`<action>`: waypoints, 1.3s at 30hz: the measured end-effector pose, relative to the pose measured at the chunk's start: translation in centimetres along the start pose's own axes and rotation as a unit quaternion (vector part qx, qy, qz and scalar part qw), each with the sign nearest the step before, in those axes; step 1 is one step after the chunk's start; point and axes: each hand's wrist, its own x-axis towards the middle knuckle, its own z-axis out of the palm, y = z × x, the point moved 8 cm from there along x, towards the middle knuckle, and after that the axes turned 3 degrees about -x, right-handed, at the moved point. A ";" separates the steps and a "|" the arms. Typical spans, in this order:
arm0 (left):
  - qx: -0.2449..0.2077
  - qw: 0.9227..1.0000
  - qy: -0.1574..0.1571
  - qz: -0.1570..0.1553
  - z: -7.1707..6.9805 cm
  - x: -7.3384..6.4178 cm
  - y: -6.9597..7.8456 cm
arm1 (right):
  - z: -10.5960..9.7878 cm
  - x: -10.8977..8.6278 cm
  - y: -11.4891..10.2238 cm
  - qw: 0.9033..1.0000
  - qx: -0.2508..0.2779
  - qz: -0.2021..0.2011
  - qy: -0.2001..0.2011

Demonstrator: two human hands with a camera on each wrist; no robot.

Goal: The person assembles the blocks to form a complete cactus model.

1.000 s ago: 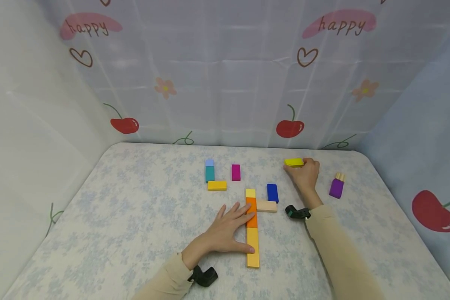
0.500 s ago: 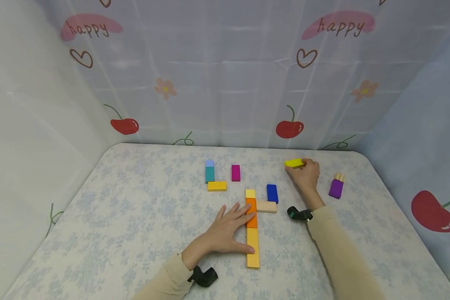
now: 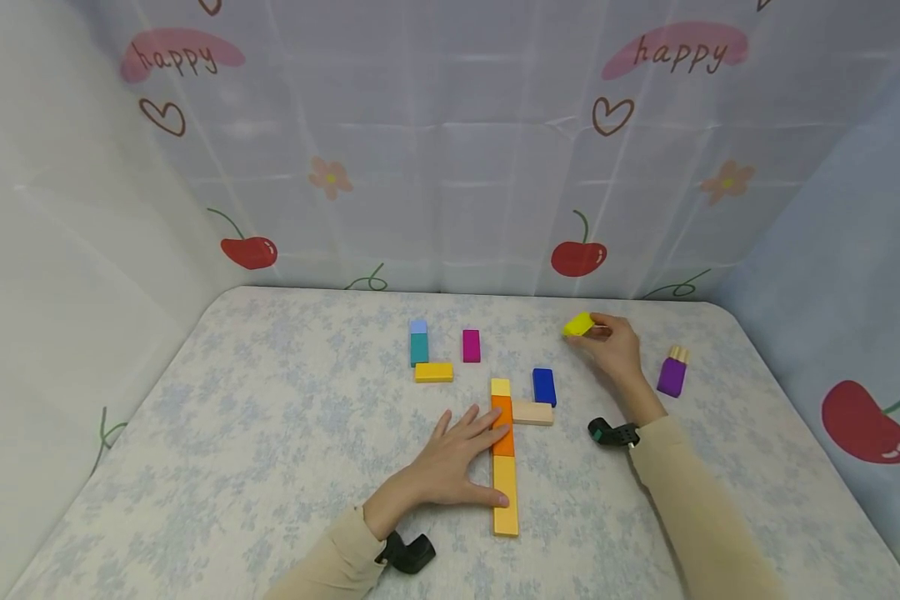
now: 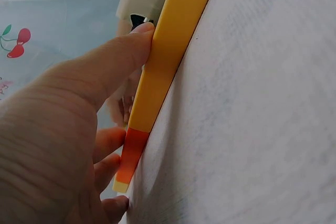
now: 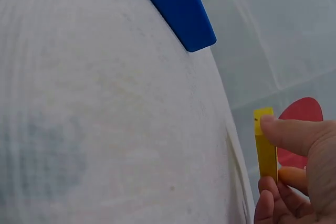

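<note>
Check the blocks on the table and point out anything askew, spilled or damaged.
The purple block, to the right of the right hand, lies slanted, while the magenta block and teal block sit straighter. No spill or damage shows.

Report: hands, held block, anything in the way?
Right hand pinches bright-yellow block. Left hand touches orange block. Blue block sits roughly between those blocks, possibly in the way.

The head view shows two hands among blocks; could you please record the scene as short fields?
left hand: spread, touching orange section and amber section
right hand: pinching bright yellow block
row: those sections, plus pale yellow section at far end
beside row: beige block, blue block just beyond it
left cluster: light blue block, teal block, golden yellow block
lying apart: magenta block, purple block
</note>
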 end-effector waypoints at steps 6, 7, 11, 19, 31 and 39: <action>0.001 1.000 0.000 0.000 0.0 0.0 0.0 | 0.9 -0.5 -1.7 0.994 0.015 -0.054 -0.089; 0.001 1.000 -0.001 0.000 0.0 0.0 0.0 | 1.1 -0.6 -1.9 0.993 0.015 -0.062 -0.101; 0.000 1.000 -0.003 -0.001 0.0 0.0 0.0 | 1.6 -1.0 -2.5 0.987 0.011 -0.089 -0.136; 0.003 1.000 -0.003 0.002 0.1 0.1 0.0 | 2.1 -1.5 -3.4 0.975 0.015 -0.129 -0.181; -0.006 1.000 -0.005 0.001 0.1 0.1 0.0 | 2.8 -2.1 -3.7 0.965 0.005 -0.148 -0.215; -0.002 1.000 -0.003 0.002 -0.1 0.0 0.2 | 3.2 -2.3 -3.9 0.962 0.003 -0.155 -0.226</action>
